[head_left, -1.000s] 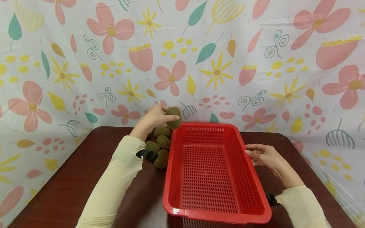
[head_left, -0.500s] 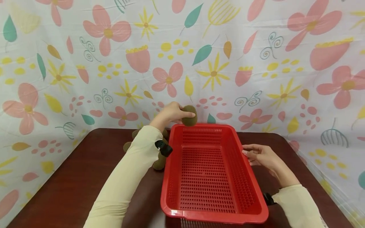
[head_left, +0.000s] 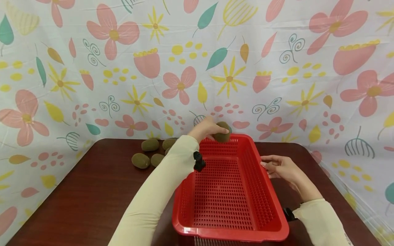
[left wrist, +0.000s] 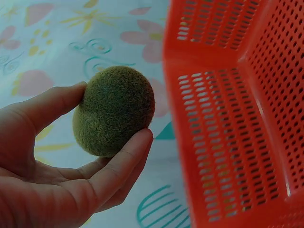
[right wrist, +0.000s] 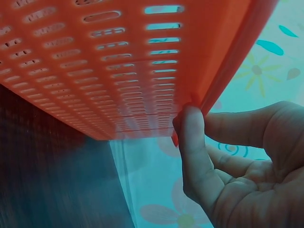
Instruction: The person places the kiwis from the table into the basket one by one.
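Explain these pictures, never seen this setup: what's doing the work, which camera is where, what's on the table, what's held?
No machine here: a person works with bare hands. The large view comes from a head-worn camera looking forward and down. The other two come from cameras on each wrist, each looking at that hand's work.

The left hand holds a fuzzy kiwi between thumb and fingers. The right hand pinches the side rim of a red basket.

On the dark table, left of the basket, lie loose kiwis; the left sleeve may hide some.
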The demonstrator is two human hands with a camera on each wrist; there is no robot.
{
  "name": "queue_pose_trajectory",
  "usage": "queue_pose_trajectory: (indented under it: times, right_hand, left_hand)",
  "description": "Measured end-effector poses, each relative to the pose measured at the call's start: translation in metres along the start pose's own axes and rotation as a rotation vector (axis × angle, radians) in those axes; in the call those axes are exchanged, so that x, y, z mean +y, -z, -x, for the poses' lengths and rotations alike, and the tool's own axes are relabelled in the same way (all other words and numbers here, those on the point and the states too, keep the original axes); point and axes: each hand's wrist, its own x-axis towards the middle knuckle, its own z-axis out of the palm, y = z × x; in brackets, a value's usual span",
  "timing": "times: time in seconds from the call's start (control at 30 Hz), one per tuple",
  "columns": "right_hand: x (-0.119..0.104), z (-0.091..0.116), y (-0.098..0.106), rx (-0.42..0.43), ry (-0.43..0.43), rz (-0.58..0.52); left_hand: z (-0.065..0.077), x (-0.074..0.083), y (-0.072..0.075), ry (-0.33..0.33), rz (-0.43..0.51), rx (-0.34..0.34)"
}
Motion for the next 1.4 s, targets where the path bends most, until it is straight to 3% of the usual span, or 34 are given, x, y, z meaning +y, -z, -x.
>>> queue_pose_trajectory:
  times: [0.23, 0.63, 1.07, 1.4]
  right_hand:
    - [0.000, 0.001, 0.000, 0.000, -0.005, -0.008]
    - [-0.003, 0.001, 0.000, 0.002, -0.012, -0.022]
    - [-0.001, 0.001, 0.001, 0.002, -0.017, -0.033]
    - [-0.001, 0.001, 0.000, 0.005, -0.012, -0.032]
  left_hand:
    - [-0.011, -0.004, -0.031, 0.037, 0.014, -0.010]
    - [-0.023, -0.033, -0.057, 0.087, 0.152, -0.066]
    - [-0.032, -0.053, -0.087, 0.188, 0.049, -0.059]
    - [-0.039, -0.068, -0.100, 0.207, -0.009, -0.061]
